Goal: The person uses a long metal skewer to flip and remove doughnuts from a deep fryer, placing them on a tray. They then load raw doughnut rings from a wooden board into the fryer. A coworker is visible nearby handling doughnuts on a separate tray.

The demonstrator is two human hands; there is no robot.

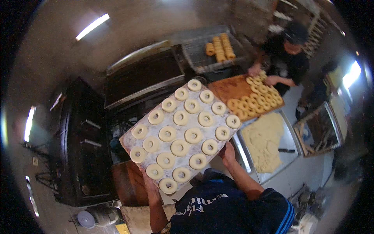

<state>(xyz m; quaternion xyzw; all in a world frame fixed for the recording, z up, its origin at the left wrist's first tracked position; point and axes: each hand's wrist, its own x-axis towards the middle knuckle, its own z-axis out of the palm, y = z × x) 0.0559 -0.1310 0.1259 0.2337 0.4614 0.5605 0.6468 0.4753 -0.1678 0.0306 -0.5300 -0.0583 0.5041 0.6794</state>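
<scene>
A floured board [187, 124] carries rows of raw ring-shaped doughs [179, 147], spaced apart, and is held up in front of me at a slant. My left hand [149, 178] grips its lower left edge, with the fingers hidden beneath. On the other side, my right hand [228, 153] holds the lower right edge, its fingers partly out of sight under the board.
Beyond the board, a person [289, 61] handles dough rings on a wooden board [228, 87]. A metal tray [287, 140] with a dough sheet [263, 140] stands right. Browned rings [220, 48] lie in a rack behind. Dark metal equipment [84, 146] stands left.
</scene>
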